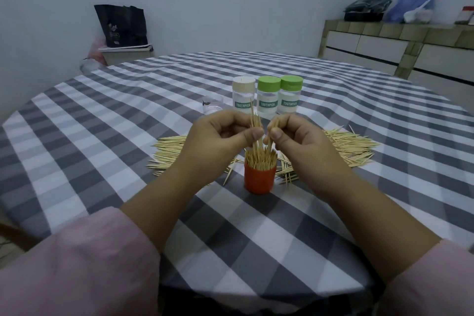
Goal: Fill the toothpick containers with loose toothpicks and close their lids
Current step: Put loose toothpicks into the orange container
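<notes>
Both hands, left hand (pixel 220 133) and right hand (pixel 295 136), pinch toothpicks (pixel 256 123) above the near-full orange container (pixel 259 178); light, brittle, best held mid-shaft.

Left sleeve (pixel 77 264): pale pink, soft plain cloth, loose and wide, bunched in gentle folds where it ends partway up the forearm.
Right sleeve (pixel 433 279): the same pale pink cloth, its edge also stopping short of the wrist.
Forearms: bare below both sleeves.
Left hand (pixel 218 136): bare, no ring or glove to be seen.
Right hand (pixel 297 136): bare too, short plain thumbnail, nothing worn at the wrist.
</notes>
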